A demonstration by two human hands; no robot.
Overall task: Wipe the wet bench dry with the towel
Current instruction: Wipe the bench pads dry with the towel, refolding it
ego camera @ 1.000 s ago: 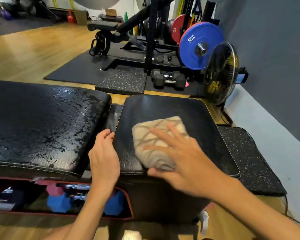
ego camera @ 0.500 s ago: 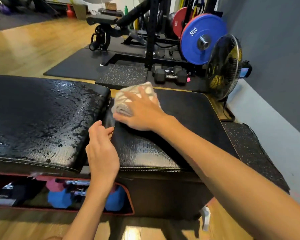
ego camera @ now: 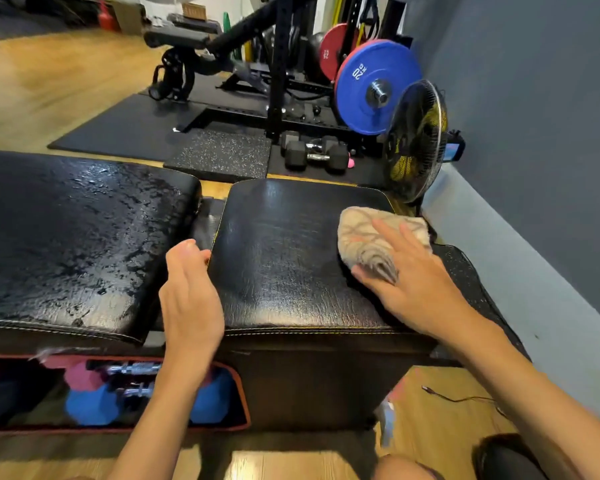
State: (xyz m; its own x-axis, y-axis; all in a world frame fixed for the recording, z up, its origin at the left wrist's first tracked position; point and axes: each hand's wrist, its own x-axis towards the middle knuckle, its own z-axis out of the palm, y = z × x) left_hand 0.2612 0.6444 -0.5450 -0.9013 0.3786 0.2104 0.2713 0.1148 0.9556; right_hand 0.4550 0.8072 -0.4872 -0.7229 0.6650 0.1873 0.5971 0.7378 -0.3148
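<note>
While the beige towel [ego camera: 381, 237] with its brown line pattern lies bunched on the right part of the small black seat pad [ego camera: 291, 258], near that pad's right edge, the right hand [ego camera: 420, 285] presses down on it with fingers [ego camera: 392, 233] spread and nearly straight across the cloth, the thumb against the towel's near fold. This pad of the worktop looks mostly dry, with a dull sheen. The left hand [ego camera: 189, 306] rests at the pad's left edge, over the gap between the two pads, its fingers loosely curled and holding nothing. To the left, the long black back pad [ego camera: 73, 237] is covered in beads and streaks of water. Below it, an open compartment in the base holds blue dumbbells [ego camera: 90, 407] with chrome handles. Beyond the worktop, on dark floor mats, stand black hex dumbbells [ego camera: 312, 155], a rack carrying a blue weight plate [ego camera: 371, 88] and a red plate [ego camera: 331, 55], and a black floor fan [ego camera: 416, 140] beside the grey wall.
</note>
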